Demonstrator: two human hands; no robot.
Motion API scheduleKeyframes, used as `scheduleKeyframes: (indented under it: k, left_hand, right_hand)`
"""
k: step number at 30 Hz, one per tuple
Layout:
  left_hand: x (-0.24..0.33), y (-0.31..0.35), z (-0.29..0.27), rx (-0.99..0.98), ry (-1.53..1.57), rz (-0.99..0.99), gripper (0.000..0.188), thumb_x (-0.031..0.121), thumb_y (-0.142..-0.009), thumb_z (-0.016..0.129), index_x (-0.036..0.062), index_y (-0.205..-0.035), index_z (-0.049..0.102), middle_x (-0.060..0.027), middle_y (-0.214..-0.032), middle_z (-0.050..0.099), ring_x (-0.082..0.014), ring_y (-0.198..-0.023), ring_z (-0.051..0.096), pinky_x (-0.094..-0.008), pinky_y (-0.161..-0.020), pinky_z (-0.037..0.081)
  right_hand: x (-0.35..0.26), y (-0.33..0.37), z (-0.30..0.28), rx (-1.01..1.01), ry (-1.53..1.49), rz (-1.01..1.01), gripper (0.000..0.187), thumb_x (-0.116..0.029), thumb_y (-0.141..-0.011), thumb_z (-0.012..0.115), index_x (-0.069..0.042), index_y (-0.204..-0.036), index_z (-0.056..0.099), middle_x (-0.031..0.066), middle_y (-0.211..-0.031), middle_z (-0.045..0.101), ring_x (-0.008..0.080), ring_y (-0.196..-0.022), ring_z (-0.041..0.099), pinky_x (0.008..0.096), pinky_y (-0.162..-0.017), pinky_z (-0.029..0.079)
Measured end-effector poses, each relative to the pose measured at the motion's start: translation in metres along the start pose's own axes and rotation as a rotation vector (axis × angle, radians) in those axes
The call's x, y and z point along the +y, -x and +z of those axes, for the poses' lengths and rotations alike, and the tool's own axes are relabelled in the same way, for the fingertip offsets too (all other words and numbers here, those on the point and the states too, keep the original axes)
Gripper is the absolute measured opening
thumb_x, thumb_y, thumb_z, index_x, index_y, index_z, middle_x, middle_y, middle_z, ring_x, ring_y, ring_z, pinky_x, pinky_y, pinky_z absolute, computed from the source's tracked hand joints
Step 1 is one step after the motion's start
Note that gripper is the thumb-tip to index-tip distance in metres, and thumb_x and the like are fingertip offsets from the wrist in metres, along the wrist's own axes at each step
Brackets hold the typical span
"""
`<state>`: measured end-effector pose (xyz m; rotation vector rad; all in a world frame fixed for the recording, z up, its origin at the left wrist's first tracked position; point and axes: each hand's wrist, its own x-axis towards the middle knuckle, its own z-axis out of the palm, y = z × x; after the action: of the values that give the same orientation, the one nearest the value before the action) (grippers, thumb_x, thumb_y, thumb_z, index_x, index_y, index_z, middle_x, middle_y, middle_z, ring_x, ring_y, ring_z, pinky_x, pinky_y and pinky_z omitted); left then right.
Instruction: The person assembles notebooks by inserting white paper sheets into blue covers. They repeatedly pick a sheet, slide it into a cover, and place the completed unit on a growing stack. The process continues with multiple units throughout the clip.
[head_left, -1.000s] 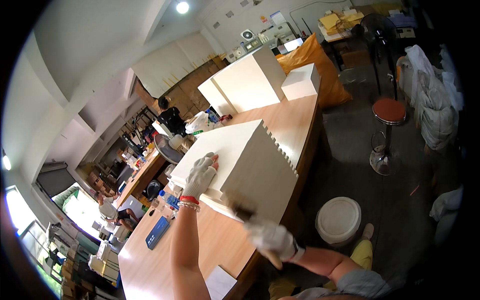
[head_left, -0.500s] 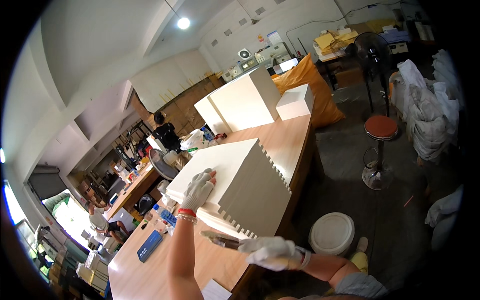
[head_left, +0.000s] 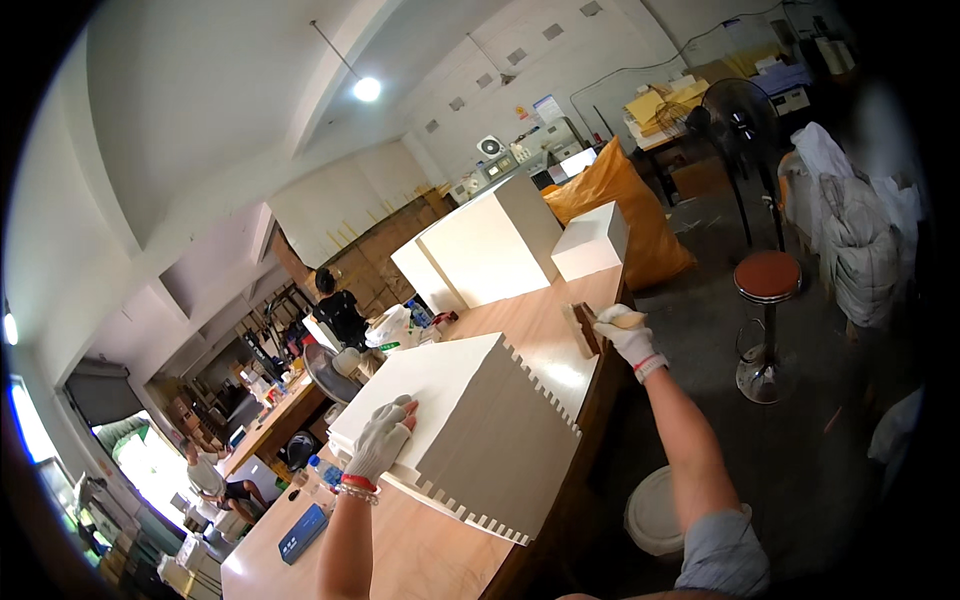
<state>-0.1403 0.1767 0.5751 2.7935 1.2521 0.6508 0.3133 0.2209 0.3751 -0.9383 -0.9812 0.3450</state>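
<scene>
A thick stack of white sheets (head_left: 505, 425) with a notched, comb-like edge lies on the wooden table (head_left: 455, 535) before me. On its top near the left side rests my left hand (head_left: 382, 438), in a white knitted glove, palm down and fingers laid out. My right hand (head_left: 632, 342), gloved too, is out beyond the stack at the table's right edge. Its fingers are closed round a flat wooden brush (head_left: 580, 330), which is held above the tabletop. The brush's working end is hard to make out.
Farther along the table stand a big white stack (head_left: 490, 240) and a smaller white block (head_left: 590, 242). An orange sack (head_left: 630, 210), a red stool (head_left: 768, 275) and a white bucket (head_left: 655, 512) are on the right. A blue box (head_left: 303, 533) and bottle (head_left: 327, 471) lie left.
My right hand has swung the brush forward and away, from the near corner of the stack to past its far right side. My left hand stays on the stack.
</scene>
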Motion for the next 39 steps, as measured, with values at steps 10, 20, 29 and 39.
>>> scheduleKeyframes:
  k: [10,20,29,39]
  left_hand:
    - [-0.011,-0.001,0.002,0.015,0.127,-0.036,0.033,0.019,-0.093,0.052,0.0034,-0.12,0.061,-0.0126,-0.133,0.054,-0.0279,-0.126,0.045,-0.0332,-0.105,0.033]
    - [-0.007,0.001,0.001,0.004,0.051,-0.027,0.034,0.018,-0.094,0.051,0.0025,-0.122,0.059,-0.0131,-0.133,0.054,-0.0288,-0.126,0.044,-0.0327,-0.105,0.034]
    - [-0.054,0.006,0.021,0.357,0.319,-0.187,0.037,0.002,-0.092,0.049,0.0024,-0.128,0.055,-0.0091,-0.129,0.056,-0.018,-0.114,0.055,-0.0272,-0.095,0.041]
    - [-0.069,0.275,-0.004,0.617,0.535,-0.613,0.042,0.003,-0.094,0.048,-0.0021,-0.136,0.045,-0.0133,-0.139,0.048,-0.0233,-0.132,0.042,-0.0347,-0.111,0.03]
  right_hand:
    - [0.051,0.161,-0.05,0.038,-0.483,0.263,0.02,0.006,-0.078,0.069,-0.01,-0.085,0.059,0.008,-0.11,0.059,0.0169,-0.1,0.058,0.0331,-0.082,0.052]
    - [-0.016,0.152,0.01,-0.311,-0.514,0.013,0.015,0.005,-0.079,0.069,-0.005,-0.087,0.06,0.0106,-0.105,0.064,0.0183,-0.101,0.059,0.0312,-0.087,0.048]
    - [0.071,0.192,-0.096,0.397,-0.601,0.503,0.021,0.005,-0.079,0.069,-0.01,-0.09,0.059,0.0018,-0.093,0.06,0.0176,-0.086,0.062,0.034,-0.076,0.056]
    - [0.176,0.403,-0.142,0.61,-0.532,1.069,0.03,-0.004,-0.083,0.066,-0.002,-0.112,0.058,0.0122,-0.108,0.061,0.0272,-0.098,0.062,0.0393,-0.075,0.054]
